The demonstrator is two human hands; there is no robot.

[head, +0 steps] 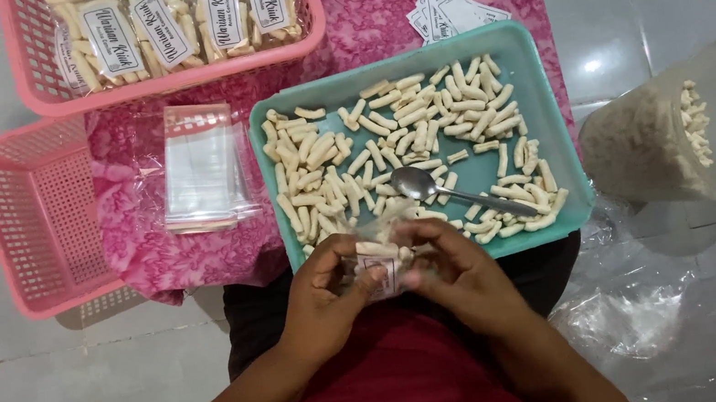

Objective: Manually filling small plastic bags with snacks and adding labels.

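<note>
My left hand (326, 297) and my right hand (455, 271) together pinch a small clear plastic bag (382, 262) with pale stick snacks and a paper label inside, held just in front of a teal tray (538, 94). The tray holds several loose cream-coloured stick snacks (315, 156) and a metal spoon (430, 187) lying across its near side. Both hands' fingers close on the bag's top edge.
A stack of empty clear bags (201, 166) lies on a pink cloth (405, 1) left of the tray. A pink basket (38, 77) at the top holds filled labelled bags. An empty pink basket (39, 225) is at left. Paper labels (448, 9) lie behind the tray. A large plastic jar (690, 130) of snacks lies at right.
</note>
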